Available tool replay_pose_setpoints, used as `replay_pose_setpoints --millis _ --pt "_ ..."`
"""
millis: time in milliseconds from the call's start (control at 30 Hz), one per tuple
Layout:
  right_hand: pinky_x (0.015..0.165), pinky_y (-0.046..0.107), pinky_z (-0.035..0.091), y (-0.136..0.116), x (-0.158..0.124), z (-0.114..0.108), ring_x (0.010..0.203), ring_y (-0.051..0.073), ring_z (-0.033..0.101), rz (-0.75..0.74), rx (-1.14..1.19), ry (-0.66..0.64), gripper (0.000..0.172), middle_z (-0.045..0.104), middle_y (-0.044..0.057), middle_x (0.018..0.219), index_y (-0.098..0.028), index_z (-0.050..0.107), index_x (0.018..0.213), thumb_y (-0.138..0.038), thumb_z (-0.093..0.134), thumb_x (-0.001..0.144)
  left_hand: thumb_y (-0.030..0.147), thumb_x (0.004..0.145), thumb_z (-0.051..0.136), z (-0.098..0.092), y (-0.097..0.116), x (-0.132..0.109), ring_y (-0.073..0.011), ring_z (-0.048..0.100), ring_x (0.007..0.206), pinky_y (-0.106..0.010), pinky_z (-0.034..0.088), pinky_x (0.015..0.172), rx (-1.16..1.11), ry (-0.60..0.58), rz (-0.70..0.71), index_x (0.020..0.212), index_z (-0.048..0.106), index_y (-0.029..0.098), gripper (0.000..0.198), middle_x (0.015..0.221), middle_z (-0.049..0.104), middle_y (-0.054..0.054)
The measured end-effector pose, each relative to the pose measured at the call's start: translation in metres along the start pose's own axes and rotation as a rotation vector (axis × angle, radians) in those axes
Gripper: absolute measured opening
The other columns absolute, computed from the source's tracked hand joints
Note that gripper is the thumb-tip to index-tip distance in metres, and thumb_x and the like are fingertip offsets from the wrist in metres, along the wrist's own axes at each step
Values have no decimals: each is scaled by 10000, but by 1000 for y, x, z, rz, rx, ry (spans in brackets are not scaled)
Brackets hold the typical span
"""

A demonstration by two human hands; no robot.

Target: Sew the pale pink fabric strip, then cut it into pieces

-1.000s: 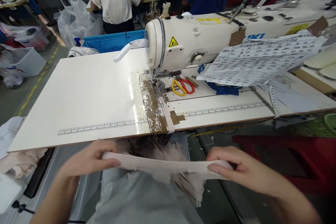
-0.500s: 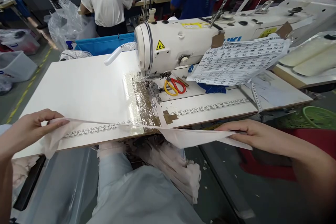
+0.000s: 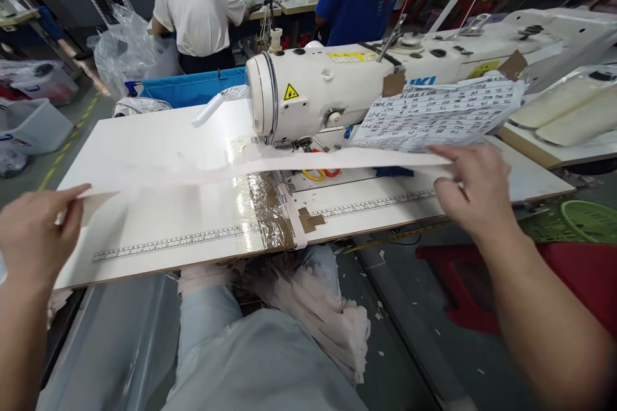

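Note:
A long, pale pink strip of thin fabric [image 3: 212, 174] is stretched above the sewing table [image 3: 159, 212]. My left hand [image 3: 41, 231] pinches its left end beyond the table's left side. My right hand [image 3: 475, 189] grips the other end, fingers curled, over the right part of the table. Behind the strip stands a white sewing machine [image 3: 308, 87]; its needle area is hidden by the fabric. Scissors with yellow and red handles [image 3: 314, 174] lie partly covered beside the machine bed.
A handwritten sheet [image 3: 434, 112] hangs on the machine's front. Printed rulers [image 3: 178, 242] run along the table's front edge. Crumpled pink fabric [image 3: 318, 314] lies at my lap. A red stool [image 3: 569, 282] and a green basket [image 3: 588, 221] are at right. Two people [image 3: 197, 13] work beyond.
Both hands have raised the strip from the table's front edge up in front of the machine. It is now pulled straighter, and my right hand has moved up.

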State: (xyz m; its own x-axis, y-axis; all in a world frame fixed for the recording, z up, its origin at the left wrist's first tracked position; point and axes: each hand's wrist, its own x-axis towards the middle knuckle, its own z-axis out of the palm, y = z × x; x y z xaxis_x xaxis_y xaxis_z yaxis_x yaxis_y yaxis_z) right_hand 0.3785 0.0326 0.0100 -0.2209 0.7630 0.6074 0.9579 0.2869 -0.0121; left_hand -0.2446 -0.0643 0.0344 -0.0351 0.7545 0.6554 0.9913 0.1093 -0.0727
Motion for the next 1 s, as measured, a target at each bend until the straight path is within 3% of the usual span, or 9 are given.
replay_pose_setpoints --millis 100,200,367,467,633,700,800,900,1000 --pt "704 382 342 -5 -18 14 862 293 539 -128 54 -176 490 555 122 881 -152 606 1168 -444 293 932 415 896 354 14 -8 -33 -169 598 699 -247 441 667 56 -77 164 928 704 209 407 702 687 2" --pt "681 360 297 -12 -28 25 769 246 557 -207 41 -211 485 554 82 784 -179 679 1021 -458 286 976 436 895 338 25 -16 -54 -180 620 701 -257 464 658 18 -183 195 902 701 213 427 734 721 -10" --pt "763 386 301 -14 -12 29 806 241 571 -391 -9 -270 503 599 98 850 -169 688 1010 -484 297 982 425 874 342 27 -16 -50 -205 630 765 -277 465 640 26 -258 91 907 712 200 435 795 740 -38" --pt "757 391 314 -9 4 26 826 258 564 -455 -54 -293 483 610 114 881 -165 683 1050 -473 322 958 404 873 370 27 -13 -43 -197 634 772 -264 459 618 41 -191 -23 950 715 192 412 804 734 -44" --pt "645 362 333 4 7 23 773 271 563 -171 -227 -43 398 661 165 875 -112 692 1094 -256 381 892 367 889 442 29 -6 -59 -167 652 786 -311 517 748 4 -11 -10 941 687 228 287 804 733 26" --pt "722 384 382 8 -6 27 886 298 576 -93 -263 11 377 662 188 1013 -113 680 1123 -226 442 853 337 870 497 27 -2 -75 -170 668 844 -352 535 806 -84 -40 52 955 666 257 205 887 739 49" --pt "947 472 356 11 -35 33 1124 328 526 -120 -230 -71 389 641 165 1140 -178 642 1183 -181 445 848 268 880 475 20 4 -100 -211 637 1055 -420 511 917 -175 -156 76 1086 622 294 255 1113 705 20" --pt "1002 602 295 4 -56 33 1247 363 451 -79 -195 -135 506 599 165 1228 -243 458 1384 -183 384 887 250 904 417 8 17 -117 -275 514 1248 -494 435 1002 -125 -197 -2 1248 548 248 368 1305 600 -80" --pt "962 666 323 -17 -66 25 1284 392 415 45 -108 -87 626 539 151 1312 -342 198 1500 -223 368 910 277 934 405 0 43 -124 -335 406 1333 -539 361 1046 -64 -237 -94 1342 487 162 432 1400 490 -183"
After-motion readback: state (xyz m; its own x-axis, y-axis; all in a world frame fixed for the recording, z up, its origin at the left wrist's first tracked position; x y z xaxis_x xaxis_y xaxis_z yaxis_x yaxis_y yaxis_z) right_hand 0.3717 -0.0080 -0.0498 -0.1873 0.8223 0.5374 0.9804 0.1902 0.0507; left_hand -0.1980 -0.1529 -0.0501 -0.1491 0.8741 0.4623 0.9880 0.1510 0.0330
